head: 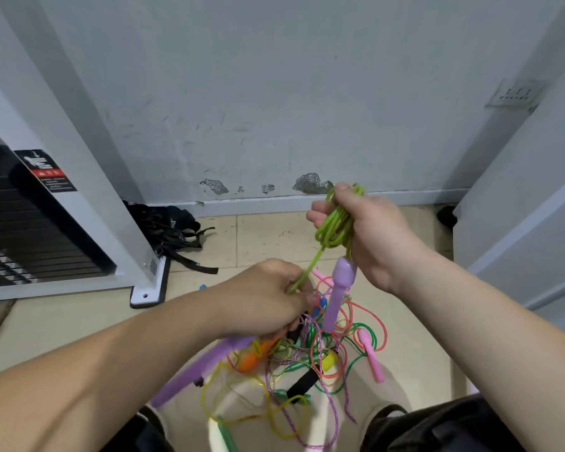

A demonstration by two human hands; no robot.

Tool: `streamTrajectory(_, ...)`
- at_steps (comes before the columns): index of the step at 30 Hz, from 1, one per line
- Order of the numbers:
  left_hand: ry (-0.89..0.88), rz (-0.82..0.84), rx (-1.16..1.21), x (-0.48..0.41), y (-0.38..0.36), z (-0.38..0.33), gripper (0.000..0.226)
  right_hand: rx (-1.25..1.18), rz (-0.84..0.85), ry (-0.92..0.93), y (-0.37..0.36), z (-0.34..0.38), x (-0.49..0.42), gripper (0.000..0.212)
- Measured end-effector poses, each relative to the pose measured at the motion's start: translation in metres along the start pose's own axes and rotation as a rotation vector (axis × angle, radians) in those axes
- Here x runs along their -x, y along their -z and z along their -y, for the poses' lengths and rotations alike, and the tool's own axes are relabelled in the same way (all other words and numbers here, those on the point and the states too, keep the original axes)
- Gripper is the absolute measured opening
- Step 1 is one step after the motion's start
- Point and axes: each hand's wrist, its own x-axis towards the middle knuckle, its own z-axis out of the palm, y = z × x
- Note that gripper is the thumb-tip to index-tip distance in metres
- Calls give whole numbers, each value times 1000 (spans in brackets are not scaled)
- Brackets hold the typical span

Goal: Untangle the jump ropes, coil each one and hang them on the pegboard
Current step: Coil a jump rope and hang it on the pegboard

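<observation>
- I see limp black webbing straps (177, 236) heaped on the tiled floor (268, 233) at left.
- My left grip (268, 295) pinches a taut strand of the glossy lime rope (335, 223); a smooth lilac handle (203, 370) juts out from beneath it.
- Below, thin tangled cords (310, 353) in pink, green, yellow and braided purple lie on the floor.
- My right grip (369, 236) clenches the lime rope's looped coil, with a second tapered handle (340, 288) dangling.

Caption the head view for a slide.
Right hand holds a coiled lime-green jump rope while left hand pinches its tail above the tangle.
</observation>
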Motion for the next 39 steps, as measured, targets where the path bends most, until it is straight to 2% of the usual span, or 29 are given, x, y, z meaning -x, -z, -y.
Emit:
streamTrajectory(4, -136, -62, 9, 3, 7, -12, 17, 535, -121, 191, 6, -6, -4, 29)
streamTrajectory(6, -186, -156, -14, 8, 18, -13, 9, 641, -62, 237, 5, -9, -6, 29)
streamTrajectory(8, -253, -267, -160, 14, 32, -11, 8, 725, 51, 198, 1, -11, -3, 29)
streamTrajectory(10, -420, -398, -351, 18, 50, -7, 11, 695, 192, 77, -4, -12, 5, 37)
streamTrajectory(12, -579, -519, -549, 18, 65, -5, 13, 624, 324, -34, -8, -10, 14, 56)
streamTrajectory(14, -689, -557, -664, 16, 77, -4, 16, 620, 418, -104, -12, -8, 19, 73)
streamTrajectory(17, -802, -637, -765, 12, 84, -4, 18, 472, 565, -229, -18, -7, 24, 84)
streamTrajectory(19, -772, -710, -726, 8, 82, 0, 27, 388, 665, -244, -17, -7, 25, 85)
streamTrajectory(22, -604, -849, -389, 6, 73, 2, 27, 379, 671, -194, -17, -11, 30, 60)
streamTrajectory(23, -496, -847, -262, 8, 70, 0, 22, 353, 633, -196, -18, -12, 32, 56)
streamTrajectory(24, -381, -757, -128, 9, 67, -2, 19, 298, 585, -207, -19, -14, 32, 57)
streamTrajectory(27, -161, -209, 266, 14, 51, -3, 38, 88, 457, -235, -22, -13, 26, 67)
streamTrajectory(29, -158, -39, 382, 17, 39, -6, 36, 32, 402, -245, -22, -9, 23, 67)
streamTrajectory(31, -188, -20, 434, 17, 36, -9, 35, 29, 368, -281, -19, -6, 22, 73)
streamTrajectory(34, -137, 1, 498, 16, 41, -12, 41, 56, 394, -325, -15, -4, 20, 80)
streamTrajectory(37, -101, 88, 564, 18, 39, -15, 23, 23, 439, -337, -10, -4, 16, 71)
streamTrajectory(39, -109, 73, 548, 19, 37, -16, 34, 60, 465, -351, -8, -5, 15, 78)
